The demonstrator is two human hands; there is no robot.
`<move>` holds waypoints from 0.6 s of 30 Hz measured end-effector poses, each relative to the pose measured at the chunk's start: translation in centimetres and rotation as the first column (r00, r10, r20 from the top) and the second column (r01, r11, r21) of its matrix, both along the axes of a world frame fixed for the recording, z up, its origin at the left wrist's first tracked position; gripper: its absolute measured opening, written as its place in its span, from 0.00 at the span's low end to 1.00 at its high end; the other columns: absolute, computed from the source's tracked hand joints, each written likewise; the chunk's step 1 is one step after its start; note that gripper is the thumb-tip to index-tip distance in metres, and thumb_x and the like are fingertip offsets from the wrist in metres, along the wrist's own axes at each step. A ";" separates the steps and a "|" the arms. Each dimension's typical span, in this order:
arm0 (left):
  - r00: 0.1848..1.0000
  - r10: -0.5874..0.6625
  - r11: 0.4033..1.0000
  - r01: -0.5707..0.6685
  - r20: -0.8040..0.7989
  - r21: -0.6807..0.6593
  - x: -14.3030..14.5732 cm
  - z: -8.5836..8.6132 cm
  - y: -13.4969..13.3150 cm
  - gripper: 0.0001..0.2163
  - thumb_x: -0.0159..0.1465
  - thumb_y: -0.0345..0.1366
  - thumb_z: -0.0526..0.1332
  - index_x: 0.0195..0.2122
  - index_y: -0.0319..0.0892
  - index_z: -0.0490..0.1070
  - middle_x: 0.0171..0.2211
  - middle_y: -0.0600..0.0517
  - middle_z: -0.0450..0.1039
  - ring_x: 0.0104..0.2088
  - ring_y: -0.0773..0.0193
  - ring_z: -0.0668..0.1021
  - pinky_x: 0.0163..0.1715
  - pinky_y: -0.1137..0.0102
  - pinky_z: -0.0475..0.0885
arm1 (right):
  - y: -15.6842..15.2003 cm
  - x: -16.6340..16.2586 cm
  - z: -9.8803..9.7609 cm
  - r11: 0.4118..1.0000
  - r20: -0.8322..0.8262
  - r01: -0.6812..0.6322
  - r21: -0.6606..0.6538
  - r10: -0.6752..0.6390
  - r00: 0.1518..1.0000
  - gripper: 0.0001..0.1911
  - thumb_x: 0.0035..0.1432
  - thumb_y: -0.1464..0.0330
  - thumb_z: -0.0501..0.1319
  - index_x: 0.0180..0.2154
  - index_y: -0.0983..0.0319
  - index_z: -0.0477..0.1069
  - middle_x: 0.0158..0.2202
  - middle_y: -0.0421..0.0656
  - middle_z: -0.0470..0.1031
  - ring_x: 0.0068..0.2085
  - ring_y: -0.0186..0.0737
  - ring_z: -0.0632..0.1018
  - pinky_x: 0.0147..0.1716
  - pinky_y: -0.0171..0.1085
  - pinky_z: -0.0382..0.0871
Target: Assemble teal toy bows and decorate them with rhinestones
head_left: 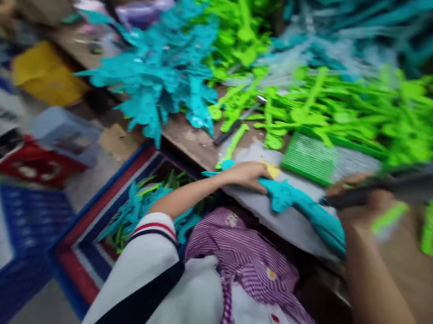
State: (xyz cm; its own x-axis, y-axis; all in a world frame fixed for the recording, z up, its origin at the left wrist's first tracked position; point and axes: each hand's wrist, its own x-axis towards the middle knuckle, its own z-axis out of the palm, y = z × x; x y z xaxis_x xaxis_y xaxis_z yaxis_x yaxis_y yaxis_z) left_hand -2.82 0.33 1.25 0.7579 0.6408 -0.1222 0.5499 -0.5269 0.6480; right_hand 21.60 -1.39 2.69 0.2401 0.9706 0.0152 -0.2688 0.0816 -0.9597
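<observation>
My left hand (250,176) reaches over the white sheet on the bench, its fingers closed on the end of a teal plastic piece (284,193). This long piece runs down to the right toward my other wrist. A small yellow piece (271,169) shows beside the left fingertips. My right hand (357,196) is wrapped round a dark grey electric screwdriver (395,187), blurred by motion. Its thin tip points left, near the teal piece; whether they touch I cannot tell. Just beyond lies a green ribbed tray (311,157).
Lime green plastic parts (323,105) cover much of the bench, with a heap of teal parts (162,60) at the back left. A black-handled tool (235,125) lies among them. Left of my lap stands a blue-rimmed crate (85,222) containing teal and green pieces.
</observation>
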 end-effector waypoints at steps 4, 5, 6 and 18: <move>0.999 0.001 0.999 0.001 -0.052 0.035 -0.5 -0.6 0.8 0.20 0.63 0.44 0.67 0.54 0.45 0.76 0.48 0.44 0.77 0.48 0.55 0.76 0.48 0.66 0.68 | -1.3 1.1 1.2 0.957 0.081 -0.060 0.282 0.039 0.996 0.19 0.43 0.47 0.64 0.24 0.56 0.69 0.12 0.34 0.65 0.13 0.35 0.66 0.11 0.35 0.60; 0.998 0.007 0.999 -0.005 -0.069 0.032 -0.5 -0.6 0.9 0.20 0.63 0.45 0.67 0.55 0.45 0.76 0.49 0.45 0.76 0.49 0.55 0.76 0.48 0.66 0.68 | -1.3 0.8 1.2 0.951 0.106 -0.072 0.300 0.042 0.993 0.19 0.45 0.47 0.64 0.25 0.56 0.69 0.13 0.34 0.66 0.13 0.35 0.66 0.11 0.35 0.61; 0.996 0.012 1.000 -0.009 -0.086 0.027 -0.5 -0.5 0.8 0.21 0.63 0.45 0.67 0.55 0.45 0.76 0.49 0.45 0.76 0.49 0.55 0.76 0.49 0.66 0.67 | -1.2 0.3 1.2 0.948 0.123 -0.071 0.310 0.034 0.992 0.20 0.46 0.47 0.64 0.26 0.56 0.69 0.13 0.34 0.66 0.13 0.35 0.67 0.11 0.35 0.61; 0.995 0.039 0.999 -0.040 -0.093 -0.008 -0.4 -0.2 0.6 0.22 0.63 0.46 0.67 0.57 0.47 0.75 0.52 0.46 0.75 0.51 0.55 0.76 0.53 0.66 0.67 | 2.6 1.5 3.9 0.915 0.133 0.220 0.339 -0.278 0.951 0.30 0.52 0.35 0.53 0.33 0.53 0.71 0.17 0.35 0.62 0.15 0.39 0.68 0.13 0.40 0.61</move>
State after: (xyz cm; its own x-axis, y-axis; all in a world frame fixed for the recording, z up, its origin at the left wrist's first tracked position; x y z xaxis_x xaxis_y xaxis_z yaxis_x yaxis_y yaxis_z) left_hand -3.19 0.93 1.08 0.7174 0.6682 -0.1973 0.6281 -0.4977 0.5982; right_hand 23.15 1.23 6.60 0.4384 0.8165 0.3756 -0.0300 0.4310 -0.9019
